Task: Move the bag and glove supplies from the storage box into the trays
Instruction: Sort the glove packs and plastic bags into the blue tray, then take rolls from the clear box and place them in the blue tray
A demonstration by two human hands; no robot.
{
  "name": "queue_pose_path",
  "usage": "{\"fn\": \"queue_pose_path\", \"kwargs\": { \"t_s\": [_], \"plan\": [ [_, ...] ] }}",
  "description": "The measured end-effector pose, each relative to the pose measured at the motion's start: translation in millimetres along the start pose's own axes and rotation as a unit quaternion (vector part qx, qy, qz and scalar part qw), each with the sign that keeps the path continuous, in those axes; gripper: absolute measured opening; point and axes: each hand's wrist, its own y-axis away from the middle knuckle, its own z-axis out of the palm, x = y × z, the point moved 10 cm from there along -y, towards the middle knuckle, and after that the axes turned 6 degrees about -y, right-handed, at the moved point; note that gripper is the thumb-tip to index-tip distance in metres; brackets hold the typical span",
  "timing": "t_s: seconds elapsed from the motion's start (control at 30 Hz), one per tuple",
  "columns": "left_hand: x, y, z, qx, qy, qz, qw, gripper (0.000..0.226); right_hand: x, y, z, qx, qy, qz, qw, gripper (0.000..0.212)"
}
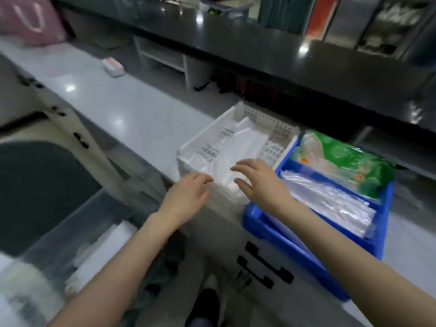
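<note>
At the lower left of the frame the one clear storage box point(70, 223) holds blurred white bundles point(103, 251), so supplies seemingly remain to be moved. In mid-frame the left hand point(188, 192) and right hand point(259, 182) reach side by side, slightly apart, fingers straight and gripping nothing. They are over the near end of the white tray point(238, 109), probably to settle the flat white packs point(236, 142) there, whose number is unclear. To its right the blue tray point(295, 251), second of two, has clear bags point(330, 204) in its near compartment and one green pack point(349, 161) in the far one.

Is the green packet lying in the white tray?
No, the green packet lies in the blue tray, right of the white tray.
</note>
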Motion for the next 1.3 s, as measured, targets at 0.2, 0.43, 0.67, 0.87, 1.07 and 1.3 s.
{"fn": "queue_pose_path", "kwargs": {
  "t_s": [0.2, 0.43, 0.67, 0.87, 1.07, 1.3],
  "plan": [
    [-159, 139, -24, -0.015, 0.007, -0.223, 0.975, 0.022, -130, -42, 112, -0.117, -0.039, -0.132, 0.984, 0.027],
    [-298, 288, 2, -0.064, 0.045, -0.434, 0.898, 0.025, -209, -70, 272, -0.296, -0.03, -0.161, 0.941, 0.029],
    [-393, 351, 45, -0.124, 0.065, -0.473, 0.87, 0.035, -229, -90, 430, -0.413, 0.019, -0.127, 0.902, 0.035],
    [-442, 348, 124, -0.207, -0.006, -0.414, 0.886, 0.05, -215, -74, 556, -0.474, 0.08, -0.132, 0.867, 0.048],
    [-478, 322, 199, -0.245, -0.063, -0.351, 0.901, 0.056, -168, -51, 647, -0.513, 0.165, -0.11, 0.835, 0.059],
    [-503, 325, 261, -0.389, -0.144, -0.29, 0.863, 0.047, -145, -67, 692, -0.476, 0.192, -0.147, 0.846, 0.061]
  ]
}}
